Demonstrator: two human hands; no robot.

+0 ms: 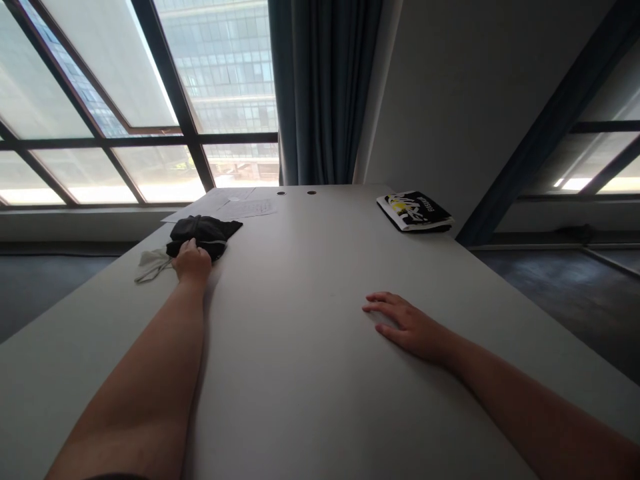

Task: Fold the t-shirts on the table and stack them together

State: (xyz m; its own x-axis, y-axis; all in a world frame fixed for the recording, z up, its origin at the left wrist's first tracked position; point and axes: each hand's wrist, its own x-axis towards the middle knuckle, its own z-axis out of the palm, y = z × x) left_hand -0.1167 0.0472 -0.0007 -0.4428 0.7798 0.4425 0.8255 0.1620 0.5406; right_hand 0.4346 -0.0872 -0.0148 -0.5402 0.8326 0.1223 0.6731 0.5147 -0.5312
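Note:
My left hand [193, 262] reaches far out on the left side of the white table [300, 333]. Its fingers are closed on the near edge of a black cloth-like bundle [203, 229], whose exact kind I cannot make out. Beside that hand, to the left, lies a pale fabric pouch [153, 262] with a cord trailing from it; part of it is hidden by the hand and bundle. My right hand [405, 325] rests palm down on the right half of the tabletop, fingers spread, holding nothing.
Printed paper sheets [255, 207] lie behind the bundle. A black, white and yellow printed packet or booklet [415, 211] sits at the far right. Two dark round spots [311, 193] mark the table's far end. Beyond stand a dark curtain [323, 93] and windows.

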